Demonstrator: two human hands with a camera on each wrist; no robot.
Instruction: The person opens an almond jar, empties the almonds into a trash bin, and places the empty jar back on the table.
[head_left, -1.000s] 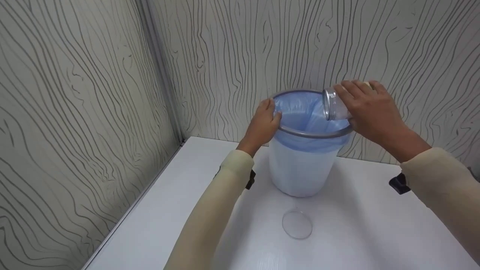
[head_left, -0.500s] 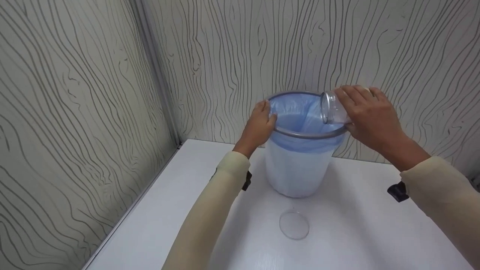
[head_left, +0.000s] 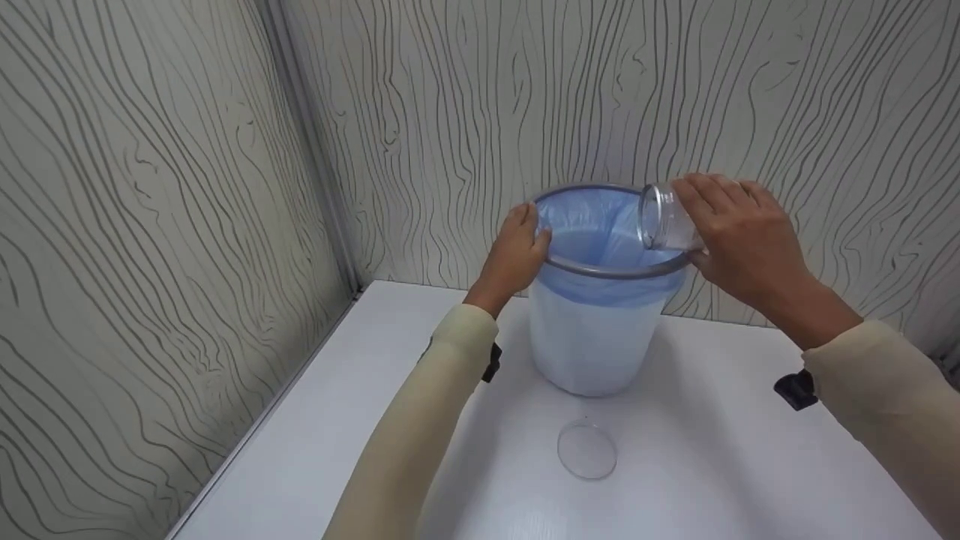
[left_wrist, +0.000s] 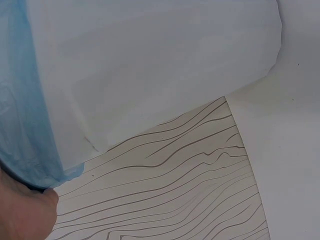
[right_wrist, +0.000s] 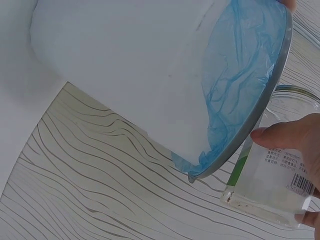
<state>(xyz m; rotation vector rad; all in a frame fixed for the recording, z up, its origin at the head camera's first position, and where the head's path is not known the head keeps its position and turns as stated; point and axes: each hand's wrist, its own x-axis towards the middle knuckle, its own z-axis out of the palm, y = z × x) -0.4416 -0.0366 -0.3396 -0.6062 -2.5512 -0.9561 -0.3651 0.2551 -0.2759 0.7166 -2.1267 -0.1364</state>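
A white trash bin [head_left: 592, 345] stands upright on the white table, lined with a blue plastic bag [head_left: 589, 214] under a grey rim ring [head_left: 615, 272]. My left hand [head_left: 514, 251] grips the rim at its left side, thumb inward. A clear jar [head_left: 666, 217] lies on its side in my right hand [head_left: 746, 240], its open mouth over the bin's right side. In the right wrist view, the jar [right_wrist: 267, 185] carries a printed label with a barcode, and small dark bits cling near its base. Whether anything falls from it cannot be seen.
A clear round disc like a lid [head_left: 587, 450] lies on the white table [head_left: 337, 420] in front of the bin. Wood-grain patterned walls [head_left: 465, 112] stand close behind the bin and along the left.
The whole view has shifted slightly. My right hand keeps the jar tipped over the bin, its mouth slightly lower against the rim. The left hand keeps its grip on the rim.
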